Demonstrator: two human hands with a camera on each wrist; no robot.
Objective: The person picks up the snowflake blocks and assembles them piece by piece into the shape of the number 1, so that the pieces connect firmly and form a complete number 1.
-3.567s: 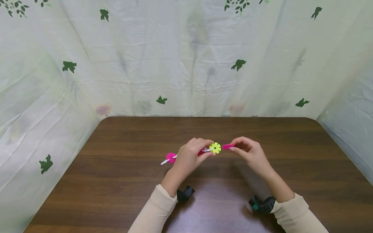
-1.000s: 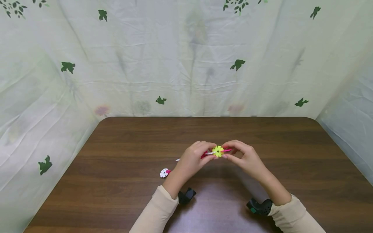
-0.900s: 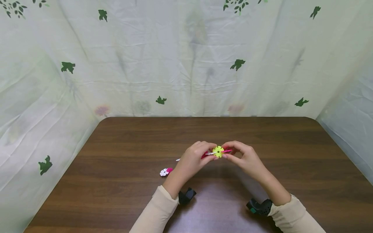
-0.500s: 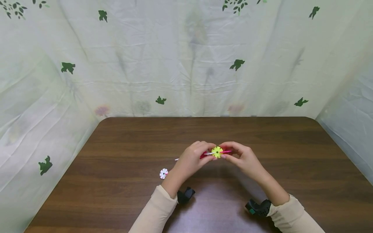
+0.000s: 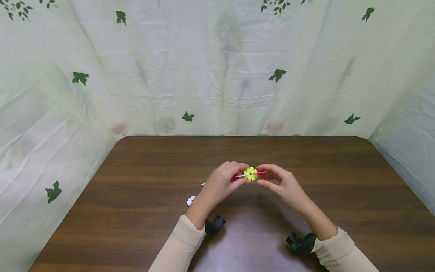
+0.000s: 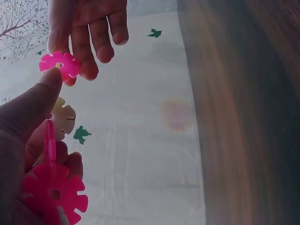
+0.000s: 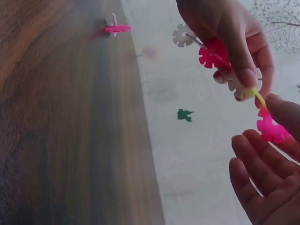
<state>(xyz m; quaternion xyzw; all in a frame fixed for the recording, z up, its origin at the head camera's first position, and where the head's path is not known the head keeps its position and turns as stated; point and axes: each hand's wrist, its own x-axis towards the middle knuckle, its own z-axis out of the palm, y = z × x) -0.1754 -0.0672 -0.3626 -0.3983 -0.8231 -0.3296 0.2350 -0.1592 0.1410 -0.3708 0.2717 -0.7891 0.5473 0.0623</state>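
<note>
My left hand [image 5: 221,183] pinches a chain of interlocking notched plastic discs near its right end, by the yellow disc [image 5: 250,173]. A bright pink disc [image 7: 272,129], edge-on in the head view, is slotted into the yellow one. Around that pink disc, my right hand [image 5: 283,185] has thumb and index spread, with the other fingers extended in the left wrist view. Further along the chain are a white disc [image 7: 236,86], a red-pink disc [image 7: 213,54] and another white disc [image 7: 183,35]. Part of the chain is hidden behind my left hand in the head view.
A separate joined pair, a white disc [image 5: 191,200] with a pink disc [image 7: 117,28], is on the brown wooden table [image 5: 136,211] by my left wrist. A black wrist device [image 5: 215,225] is worn on each arm. A pale curtain [image 5: 204,75] hangs behind.
The pink disc, earlier apart from the yellow one, is now joined to it. The white-and-pink pair has come off the chain's left end onto the table. My right fingers have parted from the yellow disc.
</note>
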